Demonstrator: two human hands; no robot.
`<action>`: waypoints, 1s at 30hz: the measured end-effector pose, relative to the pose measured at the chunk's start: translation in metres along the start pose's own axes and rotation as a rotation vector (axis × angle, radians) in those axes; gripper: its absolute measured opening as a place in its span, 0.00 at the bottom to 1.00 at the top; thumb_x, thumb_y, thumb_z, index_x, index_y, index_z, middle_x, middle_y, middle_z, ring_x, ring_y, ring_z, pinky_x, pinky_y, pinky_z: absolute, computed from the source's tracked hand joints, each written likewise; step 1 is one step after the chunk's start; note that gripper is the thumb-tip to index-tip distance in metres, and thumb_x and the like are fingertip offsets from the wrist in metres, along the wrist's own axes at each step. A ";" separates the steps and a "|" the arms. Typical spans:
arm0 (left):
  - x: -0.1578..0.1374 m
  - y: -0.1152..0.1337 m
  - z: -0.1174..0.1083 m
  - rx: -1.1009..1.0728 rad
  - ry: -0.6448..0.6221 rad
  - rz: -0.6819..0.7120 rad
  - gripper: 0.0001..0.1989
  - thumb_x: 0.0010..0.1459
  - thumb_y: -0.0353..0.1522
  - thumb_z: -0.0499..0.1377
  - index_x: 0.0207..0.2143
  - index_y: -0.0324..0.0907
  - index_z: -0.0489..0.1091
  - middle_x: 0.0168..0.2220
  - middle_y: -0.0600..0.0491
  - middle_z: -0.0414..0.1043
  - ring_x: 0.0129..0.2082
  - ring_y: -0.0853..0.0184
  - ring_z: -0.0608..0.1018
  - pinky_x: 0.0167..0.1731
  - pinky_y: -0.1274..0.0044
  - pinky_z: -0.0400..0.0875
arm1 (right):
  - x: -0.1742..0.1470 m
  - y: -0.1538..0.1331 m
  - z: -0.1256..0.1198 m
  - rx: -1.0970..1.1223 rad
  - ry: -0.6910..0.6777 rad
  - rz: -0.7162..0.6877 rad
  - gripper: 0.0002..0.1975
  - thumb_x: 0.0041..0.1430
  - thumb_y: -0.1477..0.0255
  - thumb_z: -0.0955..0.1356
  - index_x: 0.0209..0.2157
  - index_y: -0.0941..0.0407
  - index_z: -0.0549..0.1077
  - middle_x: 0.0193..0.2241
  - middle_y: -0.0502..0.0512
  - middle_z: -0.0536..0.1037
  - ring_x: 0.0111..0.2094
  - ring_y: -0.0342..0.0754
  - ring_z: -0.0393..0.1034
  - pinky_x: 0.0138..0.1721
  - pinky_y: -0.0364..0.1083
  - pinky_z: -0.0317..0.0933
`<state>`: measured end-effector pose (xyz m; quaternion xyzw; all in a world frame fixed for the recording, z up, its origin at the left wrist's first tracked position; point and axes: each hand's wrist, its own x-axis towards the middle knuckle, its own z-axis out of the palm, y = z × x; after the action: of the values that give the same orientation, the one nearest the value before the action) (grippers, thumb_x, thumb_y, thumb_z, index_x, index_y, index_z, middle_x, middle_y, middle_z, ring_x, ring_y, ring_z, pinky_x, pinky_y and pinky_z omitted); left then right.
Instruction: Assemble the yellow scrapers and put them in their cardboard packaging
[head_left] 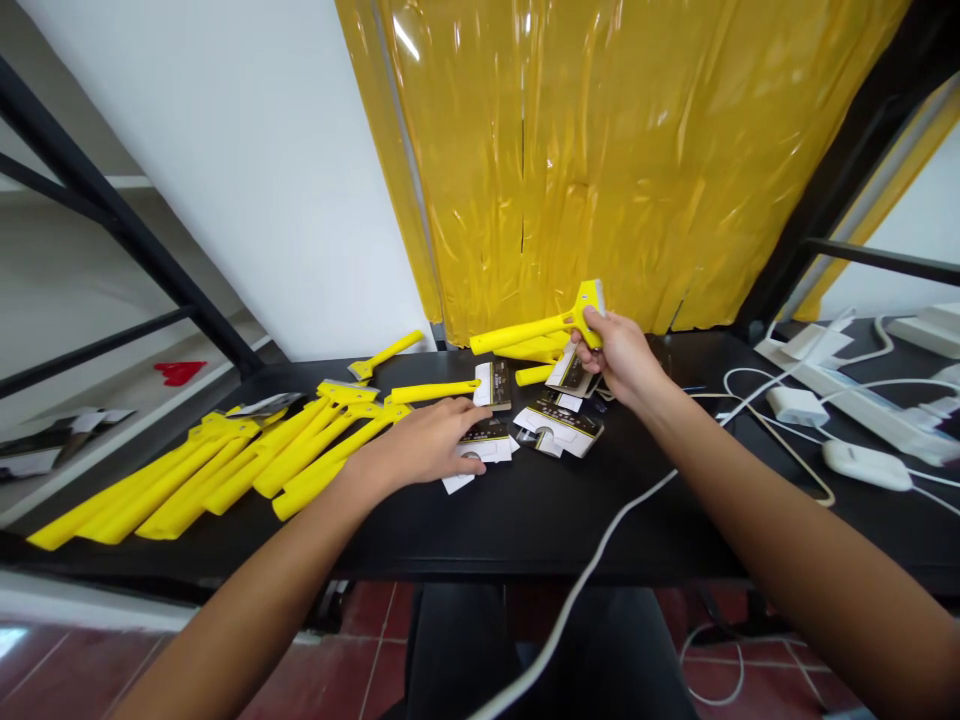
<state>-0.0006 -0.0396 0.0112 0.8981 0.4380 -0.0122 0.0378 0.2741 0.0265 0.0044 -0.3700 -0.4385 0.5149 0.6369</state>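
My right hand (622,355) grips a yellow scraper (525,332) by its wide blade end and holds it above the shelf, its handle pointing left. My left hand (427,440) rests palm down over a small pile of printed black-and-white cards (486,440), thumb and fingers apart; its fingertips touch the cards. Just right of that pile lie more cards (562,425). Under the raised scraper, other yellow handles (532,350) show in part. Left of my left hand, several yellow scrapers (307,440) lie side by side in a heap, handles toward me.
A black shelf (600,530) carries everything. White power strips (870,390), chargers and cables crowd its right side, and one white cable (622,515) loops over the front edge. A yellow plastic strip curtain (600,150) hangs behind. Black metal posts (127,220) stand at both sides.
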 end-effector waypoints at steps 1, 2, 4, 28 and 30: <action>0.001 -0.002 0.000 -0.011 -0.019 -0.002 0.37 0.54 0.45 0.65 0.65 0.50 0.61 0.57 0.45 0.72 0.53 0.51 0.76 0.47 0.70 0.69 | 0.000 0.000 0.000 0.000 0.004 0.003 0.12 0.60 0.63 0.69 0.31 0.56 0.68 0.24 0.49 0.69 0.17 0.37 0.57 0.12 0.37 0.46; 0.002 -0.003 0.000 -0.019 -0.036 0.000 0.38 0.54 0.45 0.65 0.66 0.51 0.59 0.56 0.45 0.73 0.51 0.52 0.77 0.47 0.70 0.69 | 0.001 0.000 0.000 0.000 0.009 0.005 0.12 0.60 0.63 0.70 0.31 0.56 0.68 0.24 0.49 0.69 0.17 0.37 0.57 0.12 0.37 0.46; 0.003 -0.005 0.001 -0.023 -0.039 0.003 0.39 0.54 0.45 0.66 0.67 0.53 0.58 0.55 0.47 0.74 0.50 0.52 0.78 0.46 0.70 0.69 | 0.001 0.000 -0.001 0.005 0.020 0.003 0.13 0.59 0.62 0.70 0.30 0.56 0.67 0.24 0.49 0.70 0.17 0.37 0.57 0.12 0.37 0.46; 0.043 -0.038 -0.030 0.179 0.613 0.193 0.29 0.56 0.28 0.62 0.60 0.44 0.64 0.60 0.43 0.65 0.59 0.53 0.67 0.59 0.59 0.64 | 0.006 0.008 -0.005 0.041 0.046 -0.034 0.12 0.59 0.64 0.69 0.30 0.56 0.65 0.20 0.46 0.66 0.13 0.34 0.50 0.13 0.36 0.38; 0.046 -0.040 -0.026 0.174 0.634 0.188 0.29 0.56 0.27 0.62 0.60 0.45 0.64 0.62 0.43 0.64 0.61 0.53 0.66 0.60 0.59 0.63 | 0.004 0.009 -0.002 0.026 0.016 -0.029 0.12 0.59 0.63 0.70 0.30 0.56 0.66 0.20 0.46 0.67 0.14 0.34 0.50 0.13 0.36 0.39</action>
<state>-0.0043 0.0227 0.0320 0.8936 0.3405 0.2336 -0.1761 0.2732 0.0325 -0.0041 -0.3594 -0.4319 0.5084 0.6525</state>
